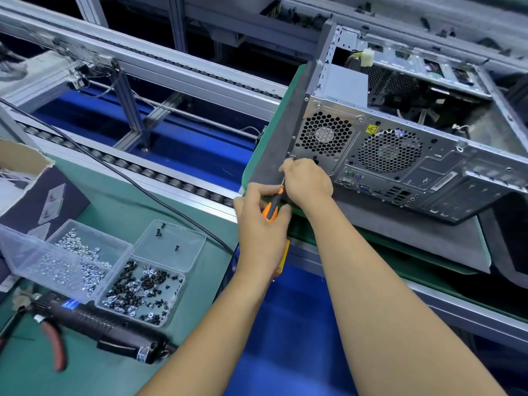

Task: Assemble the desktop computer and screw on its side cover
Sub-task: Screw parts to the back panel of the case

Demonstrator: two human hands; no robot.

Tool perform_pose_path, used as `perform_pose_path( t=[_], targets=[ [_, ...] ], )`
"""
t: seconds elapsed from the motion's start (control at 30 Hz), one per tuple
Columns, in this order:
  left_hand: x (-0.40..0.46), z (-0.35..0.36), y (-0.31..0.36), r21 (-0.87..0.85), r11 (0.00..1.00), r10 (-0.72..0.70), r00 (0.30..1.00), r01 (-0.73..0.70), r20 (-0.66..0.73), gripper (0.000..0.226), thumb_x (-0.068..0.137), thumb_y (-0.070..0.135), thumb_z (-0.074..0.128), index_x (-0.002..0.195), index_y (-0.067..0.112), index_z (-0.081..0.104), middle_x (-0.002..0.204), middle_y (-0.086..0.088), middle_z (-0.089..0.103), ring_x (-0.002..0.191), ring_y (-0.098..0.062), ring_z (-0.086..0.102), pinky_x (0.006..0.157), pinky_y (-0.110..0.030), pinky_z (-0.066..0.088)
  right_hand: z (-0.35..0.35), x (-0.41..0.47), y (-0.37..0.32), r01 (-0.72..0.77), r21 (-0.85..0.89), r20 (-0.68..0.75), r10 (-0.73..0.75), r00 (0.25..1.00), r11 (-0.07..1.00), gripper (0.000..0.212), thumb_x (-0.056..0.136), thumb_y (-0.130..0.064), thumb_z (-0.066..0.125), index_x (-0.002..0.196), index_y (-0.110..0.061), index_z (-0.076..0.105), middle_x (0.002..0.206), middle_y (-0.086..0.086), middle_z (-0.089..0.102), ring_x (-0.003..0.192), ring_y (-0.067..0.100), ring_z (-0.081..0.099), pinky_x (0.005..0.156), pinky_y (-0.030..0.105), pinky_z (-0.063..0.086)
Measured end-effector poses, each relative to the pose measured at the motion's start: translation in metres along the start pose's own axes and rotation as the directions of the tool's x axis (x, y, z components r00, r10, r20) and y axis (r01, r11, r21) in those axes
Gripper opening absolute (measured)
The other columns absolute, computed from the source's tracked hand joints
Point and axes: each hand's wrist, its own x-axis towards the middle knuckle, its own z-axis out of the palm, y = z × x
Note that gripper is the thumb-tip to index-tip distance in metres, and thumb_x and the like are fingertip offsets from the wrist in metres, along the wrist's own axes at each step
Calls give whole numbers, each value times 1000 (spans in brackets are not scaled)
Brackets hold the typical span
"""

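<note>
A grey desktop computer case [400,155] lies on its side on a green pallet [405,252], its rear panel facing me and its top open. A dark grey side cover [274,155] stands against its left end. My left hand [260,224] grips the orange and black handle of a screwdriver [271,208]. Its shaft points up toward the rear edge of the cover. My right hand [307,181] pinches the shaft near the tip, right at the case's lower left corner. The tip and any screw there are hidden behind my fingers.
On the green bench at left stand clear plastic boxes, one with silver screws [83,252] and one with black screws [143,290]. A black electric screwdriver [97,324], red-handled pliers [54,344] and a cardboard box [20,172] lie nearby. A roller conveyor [160,175] runs behind.
</note>
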Motion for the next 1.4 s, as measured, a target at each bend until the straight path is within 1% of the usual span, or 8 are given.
perform_pose_path(
  t=[0.2, 0.37, 0.77, 1.0, 1.13, 1.2, 1.3, 1.4],
  targets=[
    [3, 0, 13, -537, 559, -522, 772, 631, 363, 14, 98, 24, 46, 89, 13, 50, 63, -6, 56, 36, -10, 35, 32, -17, 24, -1, 0, 3, 6, 17, 52, -7, 999, 1000, 42, 107, -16, 31, 133, -20, 64, 142, 12, 57, 128, 36, 53, 99, 42, 47],
    [8, 2, 8, -291, 885, -361, 931, 362, 61, 8, 101, 16, 50, 94, 18, 52, 57, -1, 58, 42, -10, 43, 39, -19, 33, 2, 1, 2, -49, 93, -11, 50, 999, 994, 42, 102, -39, 39, 109, -19, 75, 115, 12, 70, 101, 34, 61, 77, 35, 36],
    [3, -3, 3, -11, 999, 43, 994, -44, -104, 12, 99, 18, 59, 87, 19, 56, 87, 12, 67, 78, -10, 61, 68, -24, 47, 6, -3, 1, -56, 102, -72, 63, 995, 993, 43, 97, -42, 45, 61, -21, 55, 79, 6, 59, 79, 32, 53, 66, 35, 32],
    [-5, 9, -2, 724, 530, 531, 838, -441, 121, 26, 86, -5, 58, 94, 17, 47, 86, 0, 36, 76, -20, 34, 51, -36, 30, 2, -2, 5, -33, 125, 21, 30, 999, 992, 36, 99, -37, 43, 96, -22, 75, 94, 6, 64, 88, 30, 54, 74, 35, 34],
    [-10, 16, -4, 88, 985, 156, 986, -151, -58, 9, 95, 12, 59, 98, 19, 53, 90, 1, 56, 77, -19, 53, 61, -32, 45, -1, 1, 8, 0, 145, 64, -10, 998, 989, 38, 102, -32, 38, 110, -27, 75, 120, 7, 70, 111, 33, 60, 87, 37, 42],
    [-15, 20, 2, -604, 743, -323, 945, 289, 55, 6, 96, 20, 57, 98, 16, 53, 78, -3, 57, 58, -14, 49, 47, -25, 39, -1, 1, 9, 17, 150, 77, -28, 997, 989, 37, 103, -28, 37, 111, -27, 73, 124, 8, 69, 115, 33, 60, 91, 37, 43],
    [-13, 20, 6, -776, 172, -442, 752, 607, 490, 23, 100, 29, 49, 84, 13, 53, 59, 3, 43, 37, -5, 30, 31, -18, 24, -1, -1, 10, 20, 180, 57, -30, 998, 984, 38, 103, -30, 37, 110, -26, 74, 121, 8, 71, 113, 33, 61, 94, 39, 45],
    [-1, 21, 12, -654, 457, -430, 793, 603, 431, 27, 104, 25, 39, 79, 18, 44, 53, 5, 29, 35, -7, 20, 31, -21, 18, -1, -1, 10, 10, 191, 47, -20, 999, 981, 38, 101, -34, 39, 108, -26, 75, 117, 8, 72, 111, 33, 62, 91, 38, 44]
  ],
)
